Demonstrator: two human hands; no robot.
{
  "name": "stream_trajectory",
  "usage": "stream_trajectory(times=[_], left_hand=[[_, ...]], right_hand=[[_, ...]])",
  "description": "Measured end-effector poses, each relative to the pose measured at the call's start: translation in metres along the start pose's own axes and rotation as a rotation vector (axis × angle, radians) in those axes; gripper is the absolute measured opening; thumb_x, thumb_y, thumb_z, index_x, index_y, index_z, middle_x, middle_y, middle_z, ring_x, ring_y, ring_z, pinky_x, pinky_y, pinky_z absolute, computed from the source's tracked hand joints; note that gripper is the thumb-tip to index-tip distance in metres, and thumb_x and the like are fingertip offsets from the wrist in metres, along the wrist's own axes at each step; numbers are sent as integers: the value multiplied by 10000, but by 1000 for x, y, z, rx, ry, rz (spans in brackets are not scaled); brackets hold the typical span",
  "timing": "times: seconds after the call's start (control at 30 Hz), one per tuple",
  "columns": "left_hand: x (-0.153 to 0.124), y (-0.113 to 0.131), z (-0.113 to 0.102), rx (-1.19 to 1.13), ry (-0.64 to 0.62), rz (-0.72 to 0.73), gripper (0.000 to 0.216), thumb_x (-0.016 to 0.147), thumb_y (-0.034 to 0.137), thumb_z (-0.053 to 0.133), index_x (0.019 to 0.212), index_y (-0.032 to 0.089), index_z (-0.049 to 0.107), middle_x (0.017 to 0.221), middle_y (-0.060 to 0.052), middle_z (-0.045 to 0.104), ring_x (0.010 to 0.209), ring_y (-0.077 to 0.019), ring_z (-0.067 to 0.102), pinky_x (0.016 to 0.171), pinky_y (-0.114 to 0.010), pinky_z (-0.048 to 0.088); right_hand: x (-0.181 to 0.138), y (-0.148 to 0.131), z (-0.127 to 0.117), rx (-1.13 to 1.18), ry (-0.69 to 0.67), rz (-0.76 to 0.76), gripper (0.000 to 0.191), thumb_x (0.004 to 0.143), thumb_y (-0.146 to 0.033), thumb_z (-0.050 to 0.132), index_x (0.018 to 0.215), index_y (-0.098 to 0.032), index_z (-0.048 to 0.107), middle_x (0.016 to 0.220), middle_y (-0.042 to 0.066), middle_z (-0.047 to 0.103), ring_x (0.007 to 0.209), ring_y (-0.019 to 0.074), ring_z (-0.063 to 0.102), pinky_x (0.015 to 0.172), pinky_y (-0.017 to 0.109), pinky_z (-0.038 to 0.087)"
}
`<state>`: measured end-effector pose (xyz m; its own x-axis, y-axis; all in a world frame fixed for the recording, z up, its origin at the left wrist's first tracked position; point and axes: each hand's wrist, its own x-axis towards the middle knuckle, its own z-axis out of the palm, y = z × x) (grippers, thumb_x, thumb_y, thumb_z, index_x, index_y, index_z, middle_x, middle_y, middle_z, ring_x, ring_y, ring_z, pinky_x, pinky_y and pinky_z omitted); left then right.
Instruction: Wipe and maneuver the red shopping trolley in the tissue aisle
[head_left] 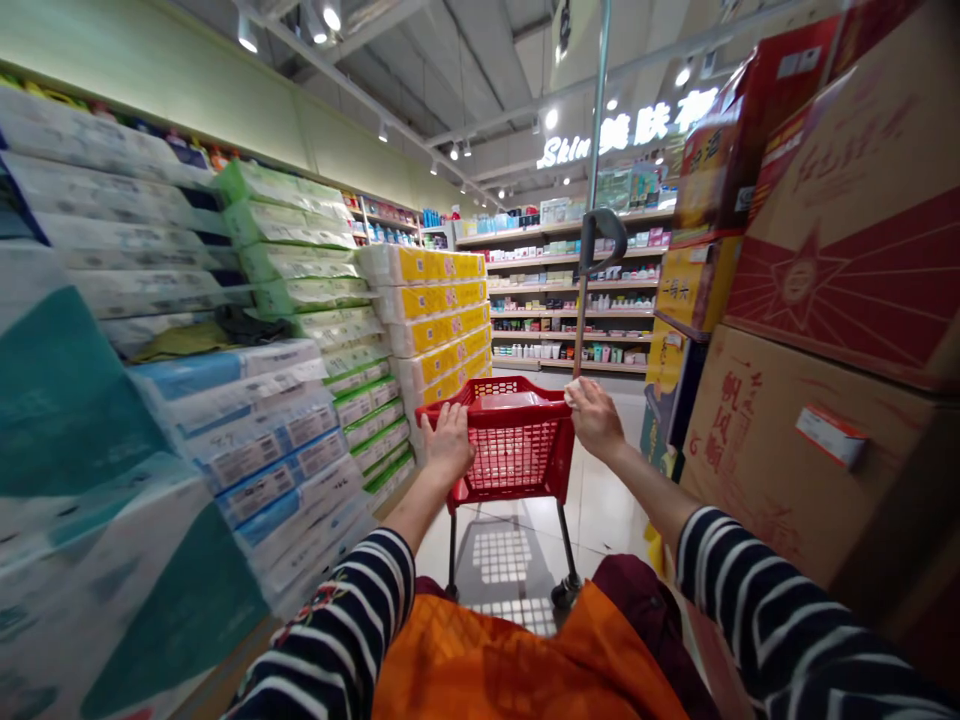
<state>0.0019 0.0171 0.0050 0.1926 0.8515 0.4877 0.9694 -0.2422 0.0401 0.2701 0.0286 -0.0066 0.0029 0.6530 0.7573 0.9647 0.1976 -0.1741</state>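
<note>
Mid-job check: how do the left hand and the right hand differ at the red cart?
The left hand lies at the left end of the near rim of the red cart, while the right hand is at the right end. The right hand holds a small white wad at its fingertips; no such wad shows at the left hand. Both hands are bare, with forearms coming from striped sleeves.

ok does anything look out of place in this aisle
Yes: at left, a crumpled olive item and a dark item, both unclear, lie loose on the blue-and-white packs, odd among stacked, wrapped goods.
</note>
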Motion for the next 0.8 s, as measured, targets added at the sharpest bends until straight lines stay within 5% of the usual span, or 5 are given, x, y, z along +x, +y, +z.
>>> stream_trajectory(times=[0.1, 0.33, 0.6, 0.8], left_hand=[[1, 4, 0, 30, 4, -22, 621, 736, 202, 471, 1347, 134, 375, 1448, -129, 343, 1354, -260, 259, 1087, -584, 135], [-1, 19, 1, 24, -27, 47, 669, 757, 272, 467, 1385, 112, 301, 1484, -140, 260, 1371, -268, 207, 1078, -570, 180], [-5, 15, 4, 28, -22, 51, 673, 763, 264, 449, 1397, 116, 278, 1484, -132, 263, 1376, -256, 193, 1087, -558, 158], [-8, 18, 0, 28, -19, 30, 670, 764, 275, 452, 1389, 102, 288, 1479, -140, 273, 1371, -260, 204, 1091, -536, 159]], right_hand=[[1, 5, 4, 22, 40, 23, 435, 805, -131, 395, 1197, -128, 584, 1360, 134, 457, 1277, 304, 360, 1022, 500, 336], [1, -51, 15, 128, -64, -230, 441, 818, -133, 397, 1227, -135, 562, 1389, 106, 427, 1307, 267, 319, 1070, 457, 290], [9, 5, 14, 102, 19, 17, 420, 813, -142, 393, 1183, -124, 591, 1342, 121, 475, 1252, 277, 398, 1041, 451, 337], [8, -25, 9, 130, -144, -193, 420, 813, -147, 422, 1205, -135, 573, 1384, 100, 431, 1297, 264, 331, 1084, 443, 280]])
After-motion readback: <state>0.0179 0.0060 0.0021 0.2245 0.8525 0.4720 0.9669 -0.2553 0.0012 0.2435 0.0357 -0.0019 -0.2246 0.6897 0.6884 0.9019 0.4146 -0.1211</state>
